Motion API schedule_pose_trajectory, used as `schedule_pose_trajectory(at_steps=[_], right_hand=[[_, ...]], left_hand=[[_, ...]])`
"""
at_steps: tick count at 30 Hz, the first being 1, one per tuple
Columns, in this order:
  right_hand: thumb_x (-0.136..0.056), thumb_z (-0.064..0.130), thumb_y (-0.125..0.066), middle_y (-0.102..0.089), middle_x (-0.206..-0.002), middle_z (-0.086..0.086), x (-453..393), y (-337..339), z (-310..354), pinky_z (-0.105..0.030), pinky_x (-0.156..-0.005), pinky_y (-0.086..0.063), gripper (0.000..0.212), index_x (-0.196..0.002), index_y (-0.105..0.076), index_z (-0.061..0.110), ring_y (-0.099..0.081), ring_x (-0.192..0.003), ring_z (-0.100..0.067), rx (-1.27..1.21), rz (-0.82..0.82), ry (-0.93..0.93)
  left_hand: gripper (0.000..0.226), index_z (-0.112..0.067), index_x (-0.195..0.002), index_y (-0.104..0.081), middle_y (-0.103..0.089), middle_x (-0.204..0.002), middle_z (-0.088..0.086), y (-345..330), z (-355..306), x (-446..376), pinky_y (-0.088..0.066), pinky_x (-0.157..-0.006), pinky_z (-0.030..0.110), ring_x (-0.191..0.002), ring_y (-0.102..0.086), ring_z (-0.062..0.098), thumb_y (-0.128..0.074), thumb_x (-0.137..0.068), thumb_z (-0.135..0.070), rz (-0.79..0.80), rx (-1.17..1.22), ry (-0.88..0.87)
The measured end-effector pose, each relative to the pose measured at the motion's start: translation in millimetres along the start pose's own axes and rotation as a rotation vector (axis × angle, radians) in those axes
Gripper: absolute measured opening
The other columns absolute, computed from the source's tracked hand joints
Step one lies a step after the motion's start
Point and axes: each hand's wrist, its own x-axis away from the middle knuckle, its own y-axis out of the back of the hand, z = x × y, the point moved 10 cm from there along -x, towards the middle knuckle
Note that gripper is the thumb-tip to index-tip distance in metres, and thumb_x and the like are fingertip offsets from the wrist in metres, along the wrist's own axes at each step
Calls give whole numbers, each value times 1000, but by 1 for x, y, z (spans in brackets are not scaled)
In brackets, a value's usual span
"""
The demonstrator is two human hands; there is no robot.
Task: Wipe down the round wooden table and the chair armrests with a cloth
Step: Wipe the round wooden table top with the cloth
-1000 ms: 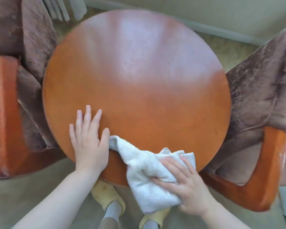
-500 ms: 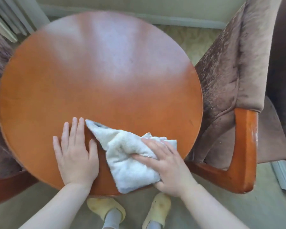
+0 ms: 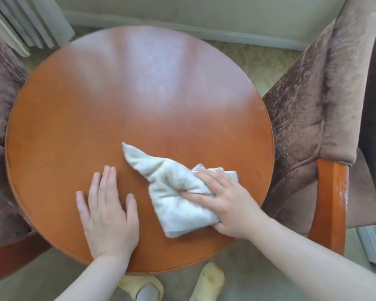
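The round wooden table [image 3: 139, 101] fills the middle of the head view, orange-brown and glossy. A crumpled white cloth [image 3: 172, 190] lies on its near right part, one corner trailing toward the centre. My right hand [image 3: 228, 200] presses on the cloth's right side and grips it. My left hand [image 3: 106, 211] rests flat on the tabletop to the left of the cloth, fingers apart, holding nothing. The right chair's wooden armrest [image 3: 330, 203] stands just past the table's right edge. Part of the left chair's armrest [image 3: 13, 257] shows at the lower left.
Brown velvet chairs flank the table, right chair [image 3: 313, 105] and left chair [image 3: 0, 105]. A curtain [image 3: 24, 25] hangs at the back left, a wall with baseboard [image 3: 204, 33] behind. My feet in yellow slippers [image 3: 208, 281] stand on the carpet under the near edge.
My right hand has pushed the cloth from the table's near edge further onto the top and to the right. My left hand stays flat beside it. The view has shifted right.
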Motion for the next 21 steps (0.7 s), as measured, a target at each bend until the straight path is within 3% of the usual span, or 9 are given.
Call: schedule_pose_trajectory(at_steps=[3,6,8,9,11,15,17,19,21], right_hand=[[-77,34,-56,-48,-140,-17,36,22,-104,-55,-100,-43,63,-139,-45,32,-43,-129,-37,22,-7,-233],[-84,42,-48,-41,-140,-17,9,32,-170,-53,-105,-34,58,-141,-39,33,-37,-130,-36,46,-301,-1049],[-84,38,-49,-29,-150,-15,-21,22,-159,-55,-112,-19,59,-142,-36,40,-23,-139,-34,-251,-458,-1501],[-83,36,-51,-24,-153,-15,-46,12,-149,-57,-113,-13,61,-142,-35,42,-18,-142,-35,-406,-517,-1464],[-80,32,-56,-26,-153,-16,-80,14,-116,-60,-112,-15,64,-141,-39,42,-19,-142,-36,-209,-453,-1319],[-75,25,-52,-34,-153,-17,-68,7,-30,-61,-111,-26,67,-139,-45,38,-30,-141,-38,87,-76,87],[-75,26,-55,-28,-156,-13,-36,4,-57,-57,-115,-22,69,-141,-42,40,-25,-145,-33,238,140,459],[-75,30,-51,-29,-156,-11,-62,24,-118,-56,-114,-22,65,-138,-43,41,-29,-143,-32,216,123,242],[-79,31,-50,-32,-154,-12,-114,51,-179,-55,-113,-21,59,-137,-45,40,-30,-141,-33,-12,-191,-450]], left_hand=[[59,-17,-147,-32,-36,-153,3,-4,-8,-3,-5,-119,46,-145,-22,21,-33,-91,-34,20,-41,3],[57,-20,-147,-34,-34,-154,4,-9,-11,-4,-7,-118,47,-145,-21,22,-32,-92,-37,74,-79,-10],[57,-20,-146,-36,-35,-154,3,-5,-4,-3,-9,-118,48,-145,-22,22,-32,-91,-38,72,-76,3],[58,-20,-145,-38,-37,-153,3,-3,-2,-4,-10,-118,48,-144,-24,22,-32,-91,-39,70,-67,13],[58,-22,-142,-43,-42,-149,1,0,0,-6,-14,-116,47,-141,-28,22,-33,-88,-40,68,-43,29],[49,-23,-134,-51,-49,-140,0,8,1,-28,-25,-106,49,-129,-35,25,-48,-86,-31,61,32,59],[44,-23,-134,-51,-45,-145,1,9,4,-44,-22,-109,51,-134,-33,26,-53,-91,-23,72,30,75],[46,-25,-138,-48,-39,-151,-1,8,8,-59,-17,-114,49,-140,-27,24,-53,-92,-22,68,32,120],[46,-26,-141,-45,-36,-153,-3,7,10,-66,-13,-117,47,-143,-22,21,-47,-95,-25,24,34,206]])
